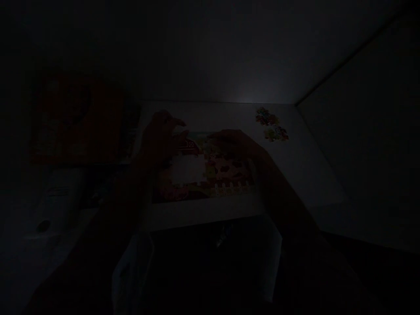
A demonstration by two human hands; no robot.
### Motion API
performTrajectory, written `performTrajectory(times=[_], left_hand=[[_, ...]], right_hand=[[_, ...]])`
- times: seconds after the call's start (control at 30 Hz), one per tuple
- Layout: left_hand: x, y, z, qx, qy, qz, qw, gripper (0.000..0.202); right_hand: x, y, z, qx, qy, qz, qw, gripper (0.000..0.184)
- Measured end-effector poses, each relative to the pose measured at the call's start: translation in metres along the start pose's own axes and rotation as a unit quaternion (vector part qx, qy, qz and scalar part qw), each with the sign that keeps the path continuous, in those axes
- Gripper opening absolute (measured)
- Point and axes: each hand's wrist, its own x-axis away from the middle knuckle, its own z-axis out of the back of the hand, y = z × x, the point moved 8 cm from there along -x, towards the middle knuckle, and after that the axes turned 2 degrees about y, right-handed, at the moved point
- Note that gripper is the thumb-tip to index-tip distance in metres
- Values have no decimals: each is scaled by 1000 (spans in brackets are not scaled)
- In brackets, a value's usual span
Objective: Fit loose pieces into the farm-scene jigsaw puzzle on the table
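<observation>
Very dim view. The partly assembled colourful cardboard jigsaw puzzle point(203, 168) lies on the white table point(308, 166). Left hand point(162, 135), fingers spread, at its upper-left corner; right hand point(238, 144) flat on its top edge. Loose pieces point(271, 124) lie well right.

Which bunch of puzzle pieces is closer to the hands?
The lower bunch of loose pieces, nearer the right hand. The other bunch lies farther back on the white table.
</observation>
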Motion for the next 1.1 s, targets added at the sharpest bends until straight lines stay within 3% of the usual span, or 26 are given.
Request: performTrajectory(times=[0.33, 0.63, 1.1], left_hand=[[-2, -28, -12, -17, -48, 73, 996, 28], [-8, -47, -21, 27, -20, 95, 995, 28], [-9, -52, -23, 24, -2, 97, 995, 33]], right_hand=[[5, 2, -4, 147, 41, 140, 978, 42], [13, 4, -14, 284, 37, 83, 955, 39], [11, 3, -14, 276, 48, 71, 957, 41]])
